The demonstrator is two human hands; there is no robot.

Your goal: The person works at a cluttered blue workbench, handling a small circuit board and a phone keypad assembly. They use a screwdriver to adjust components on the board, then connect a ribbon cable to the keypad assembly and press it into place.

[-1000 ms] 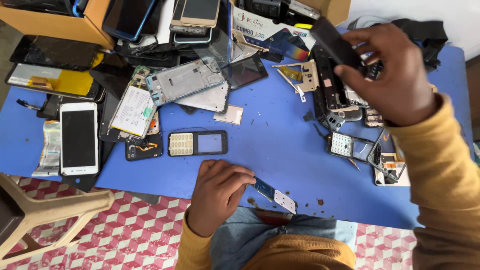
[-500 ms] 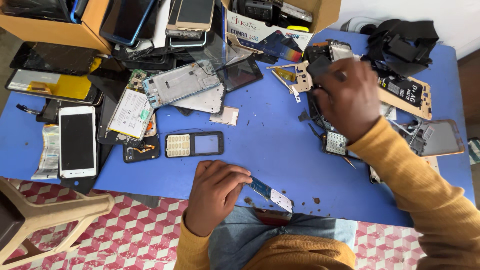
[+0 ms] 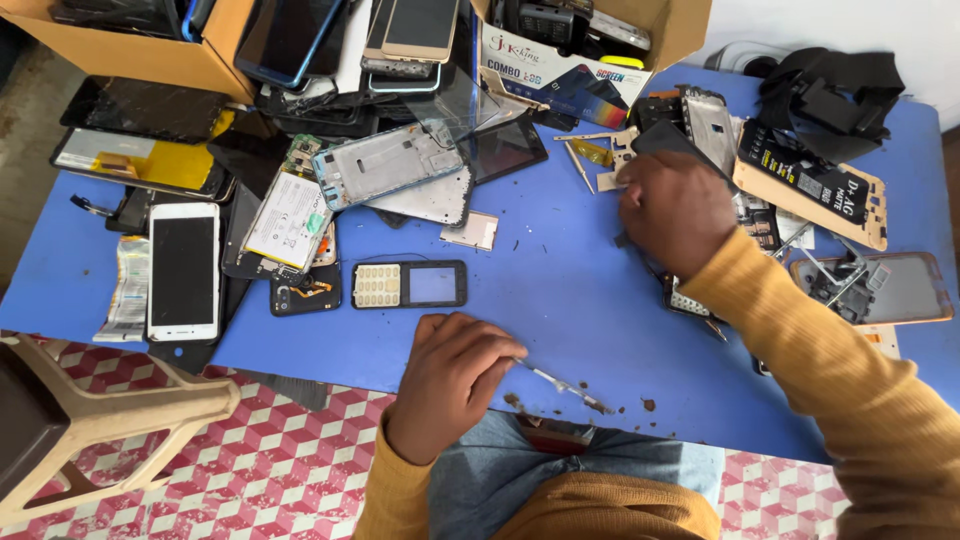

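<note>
Left hand (image 3: 452, 385), low centre, pinches 1 thin metal strip (image 3: 560, 385) lying near the blue table (image 3: 560, 290) front edge. Right hand (image 3: 675, 208), upper right, curls among jagged phone parts (image 3: 700, 130); its grasp cannot be told.

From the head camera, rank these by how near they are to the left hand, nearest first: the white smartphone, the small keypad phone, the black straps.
1. The keypad phone, just beyond the left hand on the blue table.
2. The white smartphone, off to the left side near the table's edge.
3. The black straps, at the far right corner.
</note>
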